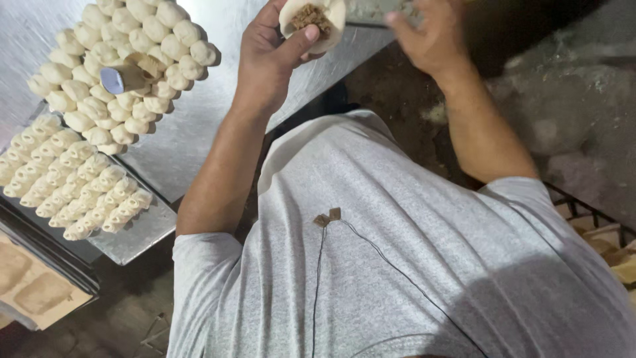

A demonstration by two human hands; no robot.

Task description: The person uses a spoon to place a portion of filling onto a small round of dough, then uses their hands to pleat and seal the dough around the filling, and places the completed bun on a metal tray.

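Two bare hands work above a steel bench point(199, 132), taken here as the landmark. Nearest the camera, off the bench's front edge, a metal tray point(132, 238) carries rows of shaped dumplings point(73, 182). Farther along the bench top, a heap of dough balls point(126, 73) surrounds a small rolling pin point(126, 78). Beyond, over the bench's far edge, the left hand point(268, 59) cups a dough wrapper point(315, 23) with brown filling point(311, 14), thumb pressed on its rim. The right hand point(430, 36) hovers just beside it, blurred, fingers loosely spread.
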